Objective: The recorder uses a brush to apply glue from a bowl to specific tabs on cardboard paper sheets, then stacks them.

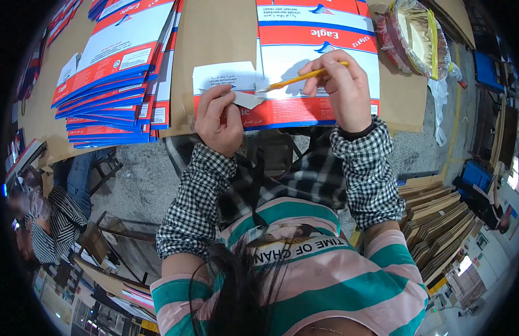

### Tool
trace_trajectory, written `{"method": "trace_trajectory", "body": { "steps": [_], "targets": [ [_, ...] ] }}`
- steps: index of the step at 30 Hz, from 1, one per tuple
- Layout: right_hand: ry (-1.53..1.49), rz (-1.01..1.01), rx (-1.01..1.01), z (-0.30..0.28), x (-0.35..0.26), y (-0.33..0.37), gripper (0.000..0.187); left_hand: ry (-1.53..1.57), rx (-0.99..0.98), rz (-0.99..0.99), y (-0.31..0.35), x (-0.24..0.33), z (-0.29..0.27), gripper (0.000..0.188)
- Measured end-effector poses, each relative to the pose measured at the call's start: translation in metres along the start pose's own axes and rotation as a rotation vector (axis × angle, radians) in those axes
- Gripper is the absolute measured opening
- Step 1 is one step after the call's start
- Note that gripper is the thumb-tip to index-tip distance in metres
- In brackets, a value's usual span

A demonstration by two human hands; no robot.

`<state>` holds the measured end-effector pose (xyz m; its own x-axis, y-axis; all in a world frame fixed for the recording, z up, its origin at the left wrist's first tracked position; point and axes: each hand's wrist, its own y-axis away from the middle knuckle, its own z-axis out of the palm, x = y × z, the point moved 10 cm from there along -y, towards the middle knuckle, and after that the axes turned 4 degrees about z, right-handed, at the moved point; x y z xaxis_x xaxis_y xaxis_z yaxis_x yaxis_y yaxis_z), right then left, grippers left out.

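Observation:
A flat, unfolded printed carton (293, 115) in red, white and blue lies at the near edge of the table before me. My left hand (219, 120) rests on its left part with bent fingers, gripping a small white flap (248, 99) that stands folded up. Between the fingers of my right hand (346, 92) is a slim brush (304, 77) with a yellow handle, held slanting. Its pale bristle end touches the carton close to the flap, just right of my left fingertips.
A fanned stack of similar flat cartons (111, 89) lies to the left. At the far right stands a plastic-wrapped tub (413, 42) with pale contents. Brown cardboard (214, 33) covers the tabletop. Stacked boards (433, 224) lean at the lower right; another person (55, 218) sits at the left.

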<state>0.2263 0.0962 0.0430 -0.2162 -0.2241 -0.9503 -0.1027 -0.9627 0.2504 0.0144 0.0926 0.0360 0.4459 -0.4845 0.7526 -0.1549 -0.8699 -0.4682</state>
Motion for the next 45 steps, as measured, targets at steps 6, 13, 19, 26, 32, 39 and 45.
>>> {"method": "trace_trajectory", "body": {
  "steps": [6, 13, 19, 26, 32, 39, 45],
  "targets": [
    [0.015, -0.02, -0.052, 0.002, -0.004, 0.003, 0.018, -0.002, 0.007, 0.008, -0.001, 0.002, -0.001, 0.015],
    [0.055, -0.011, -0.08, 0.004, -0.006, 0.004, 0.018, 0.02, 0.005, -0.002, -0.001, 0.002, 0.0, 0.015],
    [0.021, -0.015, -0.062, 0.006, -0.003, 0.005, 0.017, 0.025, 0.008, -0.021, 0.0, 0.0, 0.0, 0.015],
    [-0.077, -0.15, 0.087, -0.038, -0.035, 0.024, 0.018, 0.029, 0.001, -0.031, -0.003, 0.0, 0.002, 0.013],
    [-0.141, -0.247, 0.228, -0.077, -0.052, 0.056, 0.018, 0.11, -0.031, -0.062, -0.02, -0.005, 0.011, 0.01],
    [-0.208, -0.293, 0.287, -0.095, -0.051, 0.094, 0.018, -0.282, -0.227, -0.169, -0.029, -0.023, 0.03, 0.024],
    [-0.201, -0.38, 0.332, -0.115, -0.063, 0.124, 0.02, -0.26, 0.031, -0.125, -0.008, 0.004, -0.015, 0.028]
  ]
}}
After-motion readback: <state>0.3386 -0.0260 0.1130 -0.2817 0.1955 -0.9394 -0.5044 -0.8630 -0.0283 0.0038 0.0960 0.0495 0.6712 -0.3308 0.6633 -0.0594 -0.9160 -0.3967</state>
